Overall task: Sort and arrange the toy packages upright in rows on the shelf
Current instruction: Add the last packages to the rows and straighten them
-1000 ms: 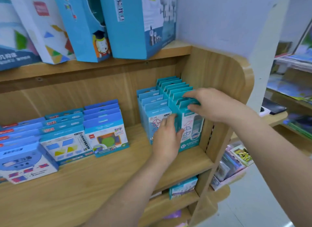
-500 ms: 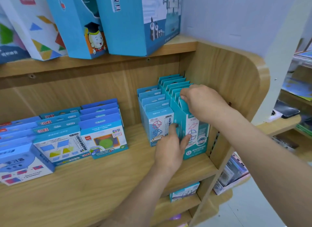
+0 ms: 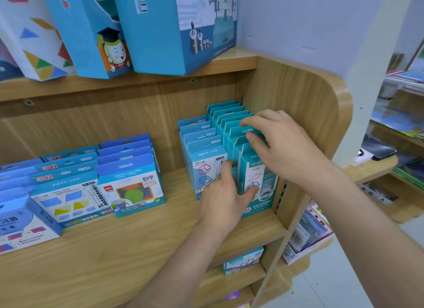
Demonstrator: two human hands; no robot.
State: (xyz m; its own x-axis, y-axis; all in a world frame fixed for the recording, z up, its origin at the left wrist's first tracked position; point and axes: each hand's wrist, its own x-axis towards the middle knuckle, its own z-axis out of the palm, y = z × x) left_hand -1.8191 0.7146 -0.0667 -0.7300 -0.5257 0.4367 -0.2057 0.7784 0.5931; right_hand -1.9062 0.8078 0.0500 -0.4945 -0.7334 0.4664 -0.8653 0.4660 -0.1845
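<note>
Shelf (image 3: 119,245) wood lies nearest me. Beyond it my left grip (image 3: 226,200), fingers straight, presses the fronts of two upright rows: pale blue boxes (image 3: 202,156) and, beside the side panel (image 3: 298,105), teal boxes (image 3: 261,174). Above, my right grip (image 3: 282,144) pinches one teal box's top tab between thumb and forefinger. I judge I'm squaring this row; next it wants easing back flush. My hands hide the middle boxes, and the rear labels are unreadable.
</note>
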